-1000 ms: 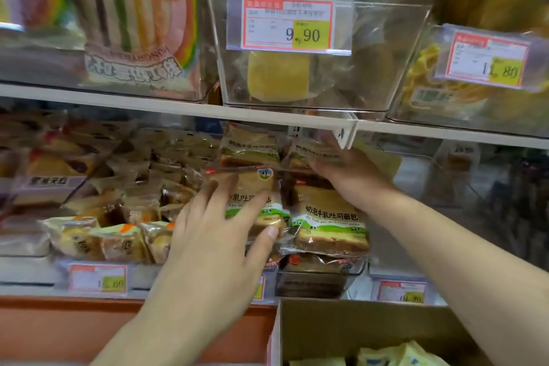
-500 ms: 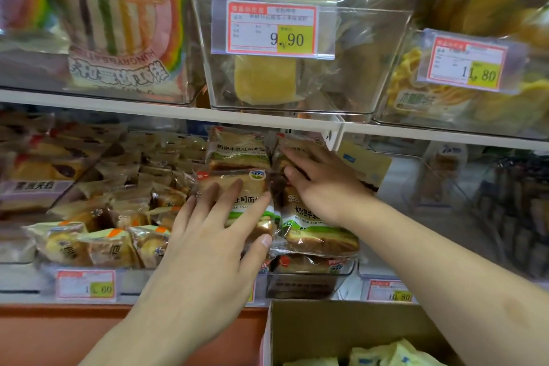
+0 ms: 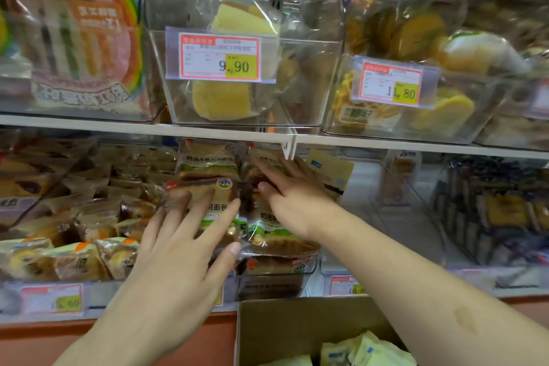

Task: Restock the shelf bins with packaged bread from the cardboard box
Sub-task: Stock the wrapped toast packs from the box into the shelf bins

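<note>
My left hand lies flat, fingers spread and straight, pressing on the front bread pack in the middle bin. My right hand reaches deeper, fingers stretched over the packs behind, touching and not gripping as far as I can see. Neither hand holds anything closed.

The packs are heaped above the bin's low front wall, and I think that is the risk: if I lift my left palm too soon, the front pack could slide out over the lip and drop. Pushing hard with the right could crush the soft loaves or shove the back row crooked. The shelf edge sits just above my right fingers, so there is little room to work.

The box stands just below the bin, open, with pale yellow packs left inside. To the left lie small cakes; to the right a clear bin looks almost bare. Above are more bins with price tags. It is a shop aisle, dimly lit.
</note>
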